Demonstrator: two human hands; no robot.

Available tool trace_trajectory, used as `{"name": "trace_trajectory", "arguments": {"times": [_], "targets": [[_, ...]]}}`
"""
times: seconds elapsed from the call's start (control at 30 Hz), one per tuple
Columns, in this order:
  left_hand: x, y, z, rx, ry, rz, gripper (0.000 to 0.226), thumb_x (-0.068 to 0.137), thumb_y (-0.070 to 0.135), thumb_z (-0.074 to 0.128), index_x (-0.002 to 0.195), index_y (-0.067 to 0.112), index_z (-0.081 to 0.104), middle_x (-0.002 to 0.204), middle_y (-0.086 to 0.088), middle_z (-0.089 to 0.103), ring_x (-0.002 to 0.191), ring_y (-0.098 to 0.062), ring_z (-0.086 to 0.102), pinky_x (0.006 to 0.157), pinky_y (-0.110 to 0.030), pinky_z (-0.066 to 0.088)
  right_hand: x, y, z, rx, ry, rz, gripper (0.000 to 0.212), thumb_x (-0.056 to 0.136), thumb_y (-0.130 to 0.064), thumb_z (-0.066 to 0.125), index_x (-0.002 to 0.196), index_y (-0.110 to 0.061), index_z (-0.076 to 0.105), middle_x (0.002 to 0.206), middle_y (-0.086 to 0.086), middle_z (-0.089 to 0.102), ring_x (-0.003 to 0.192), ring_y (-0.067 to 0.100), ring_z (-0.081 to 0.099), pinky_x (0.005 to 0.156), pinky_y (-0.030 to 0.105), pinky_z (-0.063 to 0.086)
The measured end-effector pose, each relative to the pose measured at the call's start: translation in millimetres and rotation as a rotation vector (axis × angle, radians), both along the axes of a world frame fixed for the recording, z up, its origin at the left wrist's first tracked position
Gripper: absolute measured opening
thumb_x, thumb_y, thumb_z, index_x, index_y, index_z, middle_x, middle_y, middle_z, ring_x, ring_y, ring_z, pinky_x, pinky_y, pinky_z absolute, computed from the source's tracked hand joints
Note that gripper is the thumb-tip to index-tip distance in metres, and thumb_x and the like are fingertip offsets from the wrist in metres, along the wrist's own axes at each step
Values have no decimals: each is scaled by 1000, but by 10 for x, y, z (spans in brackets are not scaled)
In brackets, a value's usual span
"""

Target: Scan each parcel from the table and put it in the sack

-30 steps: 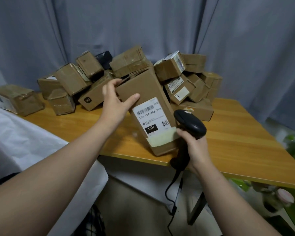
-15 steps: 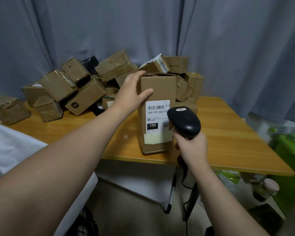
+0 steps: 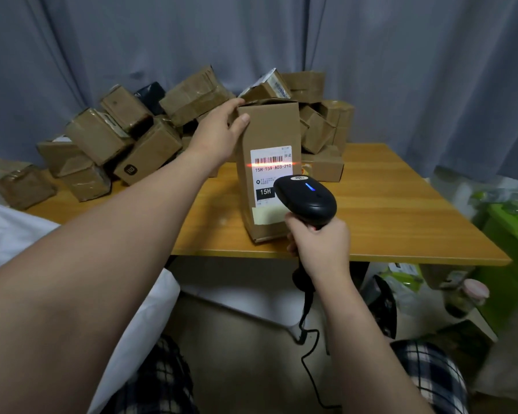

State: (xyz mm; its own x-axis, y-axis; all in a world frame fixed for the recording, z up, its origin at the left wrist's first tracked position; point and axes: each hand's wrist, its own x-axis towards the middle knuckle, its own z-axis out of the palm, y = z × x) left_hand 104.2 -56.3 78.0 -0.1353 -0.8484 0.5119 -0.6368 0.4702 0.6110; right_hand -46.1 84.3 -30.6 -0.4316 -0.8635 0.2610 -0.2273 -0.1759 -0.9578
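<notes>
A tall cardboard parcel (image 3: 266, 132) stands upright near the front edge of the wooden table (image 3: 386, 216), its white label facing me. My left hand (image 3: 219, 132) grips the parcel's top left corner. My right hand (image 3: 319, 246) holds a black corded barcode scanner (image 3: 307, 200) just in front of the label's lower right. A blue light glows on the scanner and a red scan line crosses the barcode. The white sack (image 3: 9, 234) lies at the left, partly hidden by my left arm.
Several taped cardboard parcels (image 3: 144, 135) are piled at the table's back, left and right of the held one. A grey curtain hangs behind. Green bins (image 3: 509, 237) and clutter sit on the floor at the right. The scanner cable trails down between my knees.
The parcel went from tilted to upright on the table. The scanner rose to face the label, and its red scan line and blue light now show.
</notes>
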Motion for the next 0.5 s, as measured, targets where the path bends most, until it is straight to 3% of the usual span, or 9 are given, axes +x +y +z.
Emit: {"name": "trace_trajectory", "arguments": {"times": [0.2,0.33,0.43,0.5], "targets": [[9,55,26,15,-20,-12,45,100,36,47,143,24,44,138,-4,52,123,-22,51,101,-44,46,-14,4,87,-17,61,0,14,79,-19,70,69,-9,66,57,7,62,62,29,65,56,31,50],[-8,96,46,3,-37,-4,44,100,35,47,141,21,43,140,-4,48,124,-21,48,102,-37,43,-46,2,86,-4,92,35,15,78,-24,71,73,-11,67,60,7,64,63,29,66,59,38,54],[2,129,77,19,-23,-46,39,95,40,55,129,22,46,135,-5,44,118,-19,48,96,-33,44,-70,19,57,26,122,79,15,78,-29,73,83,-17,66,64,3,65,68,24,67,63,34,54],[46,144,96,79,21,-120,38,86,49,64,112,33,41,128,-4,41,112,-23,51,93,-41,50,-99,36,37,22,113,76,15,77,-30,75,84,-24,64,68,2,66,71,24,67,66,35,54]]}}
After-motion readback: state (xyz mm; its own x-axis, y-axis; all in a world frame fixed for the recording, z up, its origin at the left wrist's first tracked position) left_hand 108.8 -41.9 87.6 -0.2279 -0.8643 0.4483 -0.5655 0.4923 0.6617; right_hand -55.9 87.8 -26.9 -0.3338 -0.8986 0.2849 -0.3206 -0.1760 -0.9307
